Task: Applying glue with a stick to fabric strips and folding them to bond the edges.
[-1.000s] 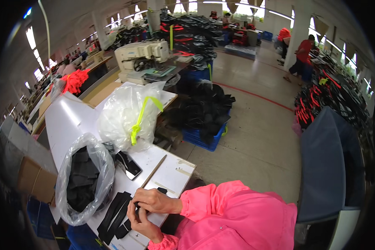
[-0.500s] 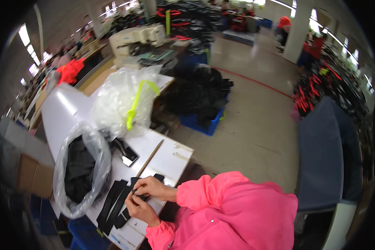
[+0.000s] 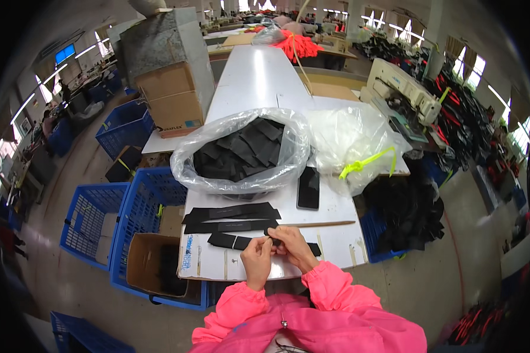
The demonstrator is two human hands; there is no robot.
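Observation:
Close together at the table's near edge, my left hand (image 3: 256, 262) and my right hand (image 3: 295, 245) both have their fingers pinched on a black fabric strip (image 3: 225, 240). One end of it lies to the left, crossed by a thin white line; black fabric also shows right of my right hand. My fingers hide the middle. Just beyond my hands lie several flat black strips (image 3: 232, 212), roughly side by side. A thin wooden stick (image 3: 327, 223) lies right of them. Farther back stands an open clear plastic bag (image 3: 182, 167) full of cut black fabric pieces (image 3: 241, 150).
Behind the stick lies a black phone (image 3: 308, 188), beside a clear plastic bag (image 3: 347, 138) tied with a yellow-green strip. Blue crates (image 3: 136, 220) stand on the floor at left, one holding a cardboard box (image 3: 141, 259). A sewing machine (image 3: 403, 88) and black fabric heap (image 3: 409, 212) are at right.
My view has swung left, from the aisle to face the white table squarely. Both hands stay together, pinching at the black strip.

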